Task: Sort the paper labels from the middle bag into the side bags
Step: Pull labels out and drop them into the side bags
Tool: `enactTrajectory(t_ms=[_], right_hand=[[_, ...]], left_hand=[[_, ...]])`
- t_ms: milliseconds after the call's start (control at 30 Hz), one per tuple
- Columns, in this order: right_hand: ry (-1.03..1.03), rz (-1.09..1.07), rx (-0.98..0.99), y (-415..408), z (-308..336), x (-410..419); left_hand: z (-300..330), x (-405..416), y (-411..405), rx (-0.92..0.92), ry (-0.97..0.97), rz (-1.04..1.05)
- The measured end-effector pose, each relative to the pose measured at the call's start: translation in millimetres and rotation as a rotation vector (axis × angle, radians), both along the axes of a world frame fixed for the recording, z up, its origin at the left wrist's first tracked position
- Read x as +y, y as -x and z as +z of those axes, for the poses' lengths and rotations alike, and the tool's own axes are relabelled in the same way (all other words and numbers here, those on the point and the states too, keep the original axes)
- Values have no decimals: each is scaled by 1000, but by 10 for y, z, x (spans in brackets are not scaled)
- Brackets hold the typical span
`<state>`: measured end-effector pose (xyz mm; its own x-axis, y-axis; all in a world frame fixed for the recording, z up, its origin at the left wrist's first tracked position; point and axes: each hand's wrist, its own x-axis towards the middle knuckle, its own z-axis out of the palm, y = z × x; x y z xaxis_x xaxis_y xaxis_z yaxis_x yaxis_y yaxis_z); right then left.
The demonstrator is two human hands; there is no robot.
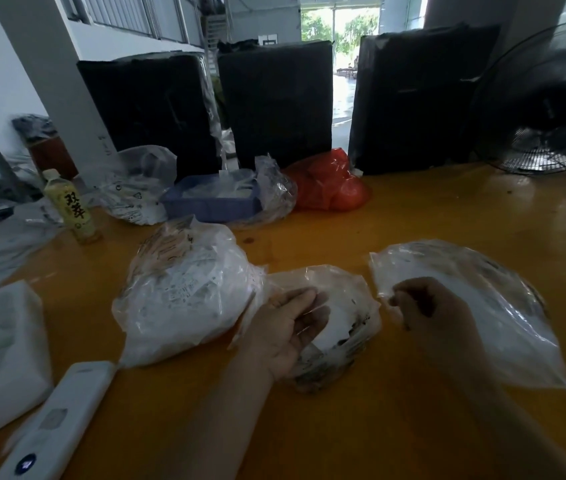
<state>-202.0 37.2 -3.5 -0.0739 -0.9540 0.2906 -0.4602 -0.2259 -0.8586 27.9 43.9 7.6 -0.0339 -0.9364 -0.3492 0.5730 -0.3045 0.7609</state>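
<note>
Middle bag (330, 327): clear, crumpled plastic, holding printed white paper labels (331, 329). Left hand (288, 330) fingers curl at its mouth; right hand (423, 306), beside it, pinches the right bag (475, 306).

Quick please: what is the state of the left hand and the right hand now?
Left hand: fingers curled, holding a white paper label in the middle bag.
Right hand: pinching the edge of the right bag.

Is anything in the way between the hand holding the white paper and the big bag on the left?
Nothing visible blocks it. The left hand holds a paper label at the middle bag, and the left bag lies right beside it, touching. Whether that bag's mouth is open is unclear.
</note>
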Motion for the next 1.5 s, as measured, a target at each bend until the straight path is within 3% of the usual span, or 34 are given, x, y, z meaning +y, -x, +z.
enactTrajectory(t_ms=[100,233,367,533,700,833,900,967,1133,1200,1400,1500], right_hand=[[81,-212,565,299,20,-56],[-111,-311,827,499,56,-137],[-106,-204,689,365,136,-89],[8,170,468,-111,104,-37],[96,410,559,-535,11,-253],[129,355,246,-701,-77,-260],[129,357,189,-709,-127,-253],[113,364,284,-676,-160,-256],[75,344,761,-564,-248,-282],[38,356,811,-561,-266,-275],[54,324,694,-591,-252,-284],[27,273,407,-529,-157,-240]], left_hand=[[-2,-6,-71,-30,7,17],[-13,-27,-125,-26,55,33],[-29,-27,-163,51,94,28],[-63,-45,-169,122,109,31],[-158,-26,-132,30,112,46],[-199,-13,-105,-130,99,69],[-209,-11,-97,-154,98,83],[-218,-9,-98,-148,91,96],[-225,-31,-133,-73,98,109],[-236,-37,-139,-78,114,103],[-254,-33,-160,-93,138,78],[-269,-32,-172,-89,122,93]])
